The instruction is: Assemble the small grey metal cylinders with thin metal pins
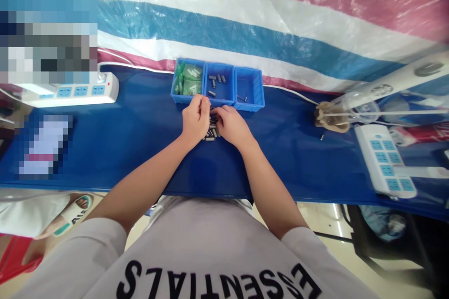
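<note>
My left hand (pixel 197 120) is closed in a pinch, thumb against the fingers, just in front of the blue bins. Whatever it holds is hidden. Beside it, my right hand (pixel 234 124) has its fingers curled in at the pile, their tips touching or close to the metal parts; what they grip is too small to tell. Between the hands lies a pile of small grey metal cylinders (pixel 209 139) with some thin pieces. Behind stand three joined blue bins: the left bin (pixel 180 99) holds green packets (pixel 192 74), the middle bin (pixel 224 101) several metal cylinders (pixel 212 93), the right bin (pixel 257 103) a few thin screw-like pieces (pixel 242 98).
White power strips stand at left (pixel 111 88) and right (pixel 372 149) of the blue table (pixel 298 168). A phone-like object (pixel 45 142) lies blurred at left. At right are a brown holder (pixel 331 117), a loose screw (pixel 322 137) and a red can (pixel 421 134). Striped sheeting (pixel 245 18) hangs behind.
</note>
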A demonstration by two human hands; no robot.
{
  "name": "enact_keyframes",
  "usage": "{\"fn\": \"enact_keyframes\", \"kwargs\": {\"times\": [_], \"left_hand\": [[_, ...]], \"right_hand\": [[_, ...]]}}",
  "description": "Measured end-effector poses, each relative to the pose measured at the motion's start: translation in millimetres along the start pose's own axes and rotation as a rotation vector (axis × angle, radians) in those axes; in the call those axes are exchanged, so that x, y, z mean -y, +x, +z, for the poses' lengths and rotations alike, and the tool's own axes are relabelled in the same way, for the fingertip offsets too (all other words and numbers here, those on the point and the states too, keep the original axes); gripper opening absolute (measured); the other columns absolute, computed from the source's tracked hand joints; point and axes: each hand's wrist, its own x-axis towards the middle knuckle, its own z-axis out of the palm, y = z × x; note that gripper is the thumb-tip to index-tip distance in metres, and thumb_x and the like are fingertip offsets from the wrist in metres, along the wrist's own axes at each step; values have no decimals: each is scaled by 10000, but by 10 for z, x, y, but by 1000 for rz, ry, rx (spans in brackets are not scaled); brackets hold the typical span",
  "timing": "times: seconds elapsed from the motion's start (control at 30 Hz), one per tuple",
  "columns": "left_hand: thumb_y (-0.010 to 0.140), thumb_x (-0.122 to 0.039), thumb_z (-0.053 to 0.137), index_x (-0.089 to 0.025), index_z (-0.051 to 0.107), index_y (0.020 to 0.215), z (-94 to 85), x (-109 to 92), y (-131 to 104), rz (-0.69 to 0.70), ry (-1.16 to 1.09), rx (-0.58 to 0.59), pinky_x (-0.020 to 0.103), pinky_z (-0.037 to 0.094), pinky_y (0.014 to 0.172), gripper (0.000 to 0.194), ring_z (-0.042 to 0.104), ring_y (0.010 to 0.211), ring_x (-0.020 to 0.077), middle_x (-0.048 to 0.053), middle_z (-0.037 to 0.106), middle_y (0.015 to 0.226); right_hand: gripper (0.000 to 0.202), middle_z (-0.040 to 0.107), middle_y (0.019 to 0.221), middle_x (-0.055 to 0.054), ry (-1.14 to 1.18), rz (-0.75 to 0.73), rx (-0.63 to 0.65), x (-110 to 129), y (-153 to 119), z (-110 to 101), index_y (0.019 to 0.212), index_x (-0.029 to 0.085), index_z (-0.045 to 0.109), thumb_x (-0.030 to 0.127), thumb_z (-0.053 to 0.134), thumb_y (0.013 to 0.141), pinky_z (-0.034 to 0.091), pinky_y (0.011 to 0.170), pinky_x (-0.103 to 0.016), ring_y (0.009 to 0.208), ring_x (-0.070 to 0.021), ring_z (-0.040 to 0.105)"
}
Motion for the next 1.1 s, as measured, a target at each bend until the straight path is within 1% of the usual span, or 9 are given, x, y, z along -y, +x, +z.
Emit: {"fn": "enact_keyframes", "kwargs": {"times": [0.13, 0.27, 0.37, 0.53, 0.7, 0.83, 0.9, 1.03, 1.1], "left_hand": [[1054, -466, 381, -197, 584, 898, -4, 8, 1, 5, -2, 5, 229, 461, 689, 372, 629, 703, 113, 12, 656, 769], [1053, -460, 384, -195, 587, 894, -11, 7, 4, 4, -1, -2, 221, 451, 684, 370, 617, 697, 106, 8, 643, 760], [1053, -455, 387, -192, 588, 889, -15, 6, 9, 7, 0, -8, 217, 443, 673, 370, 597, 666, 97, 0, 630, 743], [1052, -463, 386, -189, 594, 894, -21, 12, 12, 1, -3, -1, 214, 437, 643, 378, 577, 635, 95, -6, 610, 710], [1049, -464, 387, -192, 594, 897, -24, 9, 15, 3, 4, 2, 223, 447, 645, 374, 586, 643, 105, -1, 609, 696], [1051, -449, 391, -192, 588, 885, -23, 5, 13, 2, 20, -7, 230, 447, 658, 363, 601, 658, 107, 1, 620, 712], [1051, -446, 392, -193, 587, 885, -23, 7, 10, -1, 23, -3, 228, 443, 655, 359, 596, 648, 104, -3, 620, 711], [1051, -441, 393, -197, 587, 885, -24, 12, 4, 0, 25, 4, 224, 432, 642, 353, 571, 618, 98, -10, 608, 696], [1050, -439, 396, -199, 587, 885, -23, 10, 2, 2, 22, 9, 222, 428, 639, 348, 564, 611, 97, -13, 603, 694]], "right_hand": [[425, 613, 1032, -121, -37, -18, -15, 13, -4, 3, 1179, 149, 659, 50, 403, 854, 481, 919, -371, 1003, -253, 560], [417, 636, 1057, -107, 11, -22, -8, -7, 12, -12, 1131, 150, 666, 26, 407, 829, 479, 938, -354, 1027, -239, 577], [395, 653, 1048, -95, 25, -25, 6, -21, 18, -30, 1095, 156, 672, 24, 421, 820, 476, 932, -351, 1013, -233, 588], [392, 669, 1028, -83, 4, -28, 10, -22, 13, -43, 1102, 167, 673, 31, 431, 825, 468, 904, -352, 980, -230, 583], [401, 648, 977, -85, -14, -23, 26, -15, 13, -34, 1112, 158, 674, 30, 431, 819, 471, 881, -347, 934, -225, 572], [394, 629, 1013, -111, -72, -38, 20, -11, 7, -13, 1139, 144, 663, 47, 430, 836, 475, 889, -375, 968, -251, 560], [358, 614, 1027, -122, -75, -49, 10, -7, 5, -11, 1111, 134, 664, 61, 429, 851, 476, 896, -385, 975, -256, 555], [277, 584, 1020, -112, 54, -87, -56, 7, 8, -25, 1002, 143, 664, 78, 430, 868, 476, 923, -375, 997, -236, 554], [251, 567, 980, -88, 168, -110, -120, 20, 13, -27, 951, 157, 652, 68, 437, 858, 485, 893, -348, 962, -208, 561]]}}
